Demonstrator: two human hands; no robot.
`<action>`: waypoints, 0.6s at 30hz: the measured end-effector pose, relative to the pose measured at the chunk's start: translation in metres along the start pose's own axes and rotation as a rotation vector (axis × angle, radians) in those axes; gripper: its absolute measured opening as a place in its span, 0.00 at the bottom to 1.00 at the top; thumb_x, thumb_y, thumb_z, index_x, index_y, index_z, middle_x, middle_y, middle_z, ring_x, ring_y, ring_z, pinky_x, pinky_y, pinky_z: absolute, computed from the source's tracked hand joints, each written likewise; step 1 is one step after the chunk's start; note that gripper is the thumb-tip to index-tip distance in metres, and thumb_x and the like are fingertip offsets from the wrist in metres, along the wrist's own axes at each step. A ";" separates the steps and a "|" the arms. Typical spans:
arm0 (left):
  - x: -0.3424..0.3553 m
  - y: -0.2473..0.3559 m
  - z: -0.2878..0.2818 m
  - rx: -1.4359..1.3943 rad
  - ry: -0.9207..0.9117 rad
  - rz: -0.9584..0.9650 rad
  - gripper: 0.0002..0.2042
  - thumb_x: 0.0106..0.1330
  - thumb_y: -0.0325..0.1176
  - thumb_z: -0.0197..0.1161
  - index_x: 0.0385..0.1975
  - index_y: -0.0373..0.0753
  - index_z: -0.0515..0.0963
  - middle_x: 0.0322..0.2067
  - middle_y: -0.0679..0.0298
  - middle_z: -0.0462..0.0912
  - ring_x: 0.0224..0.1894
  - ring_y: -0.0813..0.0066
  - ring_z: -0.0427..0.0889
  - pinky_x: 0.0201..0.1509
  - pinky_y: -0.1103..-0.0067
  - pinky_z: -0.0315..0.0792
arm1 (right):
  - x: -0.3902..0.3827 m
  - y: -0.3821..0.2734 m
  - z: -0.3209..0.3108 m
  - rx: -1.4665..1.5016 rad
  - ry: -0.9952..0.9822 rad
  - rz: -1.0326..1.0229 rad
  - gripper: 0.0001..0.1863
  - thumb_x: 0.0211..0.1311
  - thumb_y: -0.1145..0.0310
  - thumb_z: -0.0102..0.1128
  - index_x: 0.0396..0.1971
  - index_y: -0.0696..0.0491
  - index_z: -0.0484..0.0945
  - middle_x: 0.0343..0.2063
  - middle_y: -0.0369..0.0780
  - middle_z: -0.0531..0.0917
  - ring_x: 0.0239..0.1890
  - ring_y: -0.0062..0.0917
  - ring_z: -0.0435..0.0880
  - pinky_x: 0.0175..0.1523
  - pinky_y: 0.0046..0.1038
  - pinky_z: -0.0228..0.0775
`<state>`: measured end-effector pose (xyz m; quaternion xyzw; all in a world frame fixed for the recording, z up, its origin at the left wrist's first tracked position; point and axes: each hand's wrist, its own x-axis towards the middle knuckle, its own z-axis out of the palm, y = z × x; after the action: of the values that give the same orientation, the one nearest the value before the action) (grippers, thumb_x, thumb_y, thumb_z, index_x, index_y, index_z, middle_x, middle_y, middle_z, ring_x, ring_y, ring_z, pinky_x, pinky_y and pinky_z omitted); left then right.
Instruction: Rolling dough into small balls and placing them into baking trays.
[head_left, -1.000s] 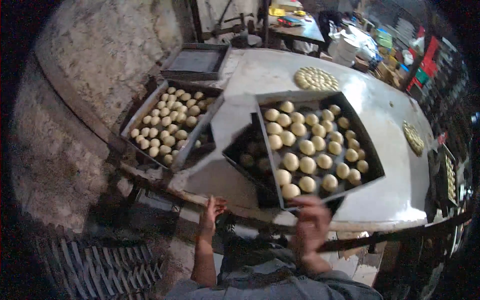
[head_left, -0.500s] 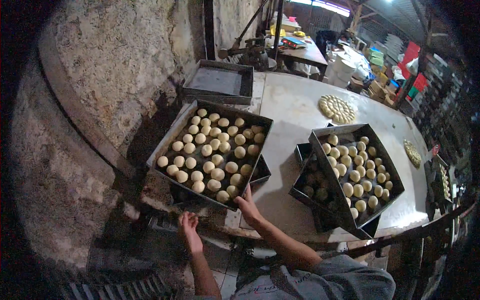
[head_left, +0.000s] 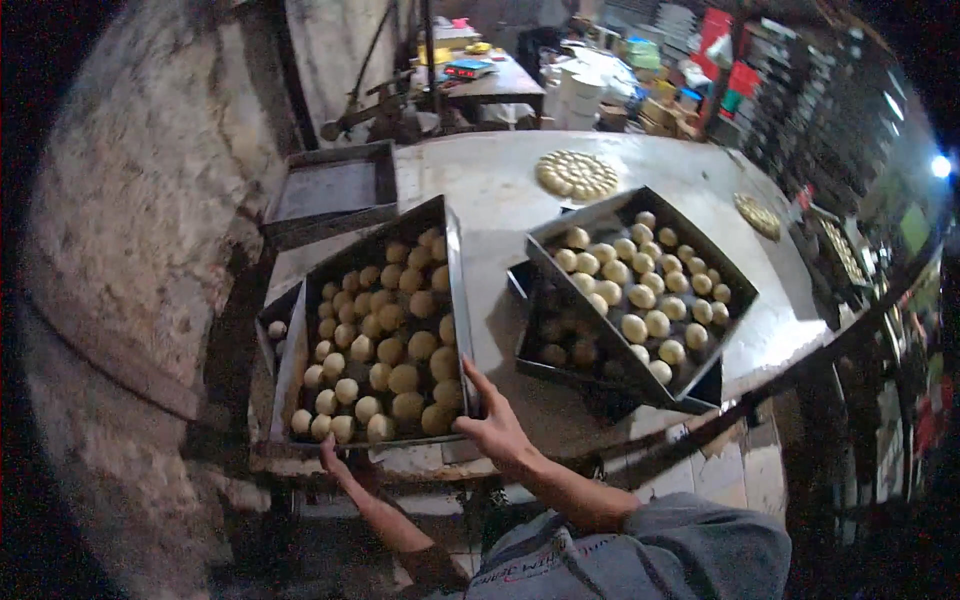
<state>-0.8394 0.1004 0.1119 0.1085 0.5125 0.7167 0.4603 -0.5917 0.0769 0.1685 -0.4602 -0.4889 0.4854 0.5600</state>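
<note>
A dark metal baking tray [head_left: 455, 300] full of round dough balls [head_left: 370, 345] sits between my hands at the left of the table, crosswise on another tray [head_left: 262, 335] that shows at its left side. My right hand [head_left: 497, 425] grips the tray's right wall near the close corner, thumb at the rim and fingers along the outside. My left hand [head_left: 342, 468] holds the near edge from below, its thumb at the rim and its other fingers mostly hidden under the tray.
To the right, another tray of dough balls [head_left: 740, 315] rests askew on stacked trays. An empty tray [head_left: 385, 180] stands behind, near the rough wall [head_left: 150, 200]. Round clusters of shaped dough [head_left: 577, 176] lie on the pale table [head_left: 470, 165]. A scale [head_left: 468, 69] stands on a farther table.
The tray in my hands has turned, and a tray beneath now shows at its left. My left hand has gone from open in the air to the tray's near edge. The view has shifted right.
</note>
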 end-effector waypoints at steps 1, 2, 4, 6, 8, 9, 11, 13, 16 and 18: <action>-0.003 -0.011 -0.003 0.018 -0.014 0.009 0.31 0.62 0.54 0.53 0.62 0.42 0.63 0.59 0.57 0.66 0.58 0.61 0.68 0.60 0.65 0.64 | -0.005 -0.007 -0.008 0.040 -0.001 0.025 0.48 0.44 0.76 0.67 0.68 0.50 0.53 0.65 0.45 0.61 0.67 0.33 0.58 0.71 0.32 0.46; -0.004 -0.021 -0.007 0.041 -0.029 0.026 0.30 0.63 0.53 0.53 0.61 0.41 0.64 0.59 0.57 0.67 0.58 0.62 0.69 0.60 0.66 0.63 | -0.010 -0.014 -0.014 0.036 -0.026 0.029 0.48 0.44 0.76 0.66 0.68 0.50 0.53 0.65 0.45 0.61 0.67 0.33 0.58 0.71 0.32 0.46; -0.006 -0.039 -0.018 0.084 -0.060 0.074 0.28 0.64 0.50 0.51 0.59 0.39 0.66 0.58 0.56 0.69 0.58 0.62 0.69 0.61 0.67 0.63 | -0.024 -0.029 -0.034 -0.020 -0.010 0.010 0.48 0.43 0.79 0.58 0.70 0.50 0.51 0.65 0.43 0.60 0.68 0.29 0.56 0.69 0.25 0.44; -0.008 -0.049 -0.025 0.146 -0.086 0.118 0.26 0.65 0.47 0.50 0.58 0.36 0.68 0.57 0.56 0.70 0.58 0.63 0.69 0.62 0.68 0.62 | -0.045 -0.047 -0.061 -0.044 -0.013 -0.008 0.48 0.42 0.79 0.57 0.70 0.51 0.50 0.65 0.42 0.60 0.68 0.28 0.56 0.69 0.25 0.44; -0.014 -0.054 -0.023 0.217 -0.062 0.213 0.24 0.67 0.44 0.49 0.56 0.34 0.70 0.56 0.56 0.72 0.58 0.64 0.70 0.63 0.69 0.62 | -0.060 -0.065 -0.092 0.094 -0.019 -0.027 0.49 0.42 0.79 0.57 0.70 0.52 0.48 0.66 0.42 0.58 0.68 0.27 0.54 0.69 0.26 0.44; -0.020 -0.057 -0.017 0.246 -0.147 0.204 0.23 0.67 0.43 0.48 0.55 0.33 0.71 0.55 0.56 0.73 0.58 0.65 0.70 0.63 0.69 0.62 | -0.068 -0.074 -0.111 0.143 -0.027 -0.042 0.50 0.42 0.79 0.57 0.70 0.52 0.48 0.66 0.42 0.58 0.69 0.27 0.54 0.69 0.26 0.44; -0.039 -0.060 0.004 0.299 -0.167 0.287 0.21 0.68 0.39 0.46 0.52 0.31 0.74 0.54 0.56 0.75 0.57 0.66 0.71 0.64 0.71 0.61 | -0.086 -0.093 -0.151 0.263 -0.041 -0.079 0.51 0.42 0.80 0.58 0.70 0.53 0.46 0.67 0.41 0.55 0.70 0.27 0.52 0.70 0.27 0.42; -0.069 -0.068 0.039 0.185 -0.171 0.238 0.20 0.68 0.37 0.44 0.50 0.31 0.76 0.52 0.56 0.77 0.56 0.67 0.72 0.64 0.72 0.61 | -0.108 -0.111 -0.194 0.297 0.031 -0.072 0.51 0.42 0.79 0.59 0.70 0.56 0.45 0.68 0.42 0.53 0.70 0.28 0.51 0.71 0.29 0.40; -0.130 -0.092 0.103 0.428 -0.407 0.571 0.20 0.68 0.40 0.44 0.49 0.33 0.76 0.49 0.58 0.77 0.55 0.67 0.71 0.64 0.73 0.57 | -0.132 -0.131 -0.255 0.286 0.178 -0.174 0.51 0.39 0.78 0.59 0.69 0.58 0.47 0.66 0.45 0.59 0.67 0.32 0.59 0.70 0.31 0.47; -0.173 -0.110 0.148 0.240 -0.452 0.373 0.20 0.66 0.41 0.49 0.49 0.34 0.76 0.48 0.59 0.77 0.54 0.69 0.71 0.64 0.74 0.58 | -0.144 -0.134 -0.291 0.362 0.296 -0.084 0.52 0.36 0.79 0.57 0.69 0.57 0.48 0.63 0.46 0.64 0.63 0.33 0.66 0.67 0.30 0.56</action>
<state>-0.5910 0.0663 0.1417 0.4106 0.4496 0.6809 0.4071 -0.2976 -0.0922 0.2580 -0.3977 -0.3251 0.4688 0.7186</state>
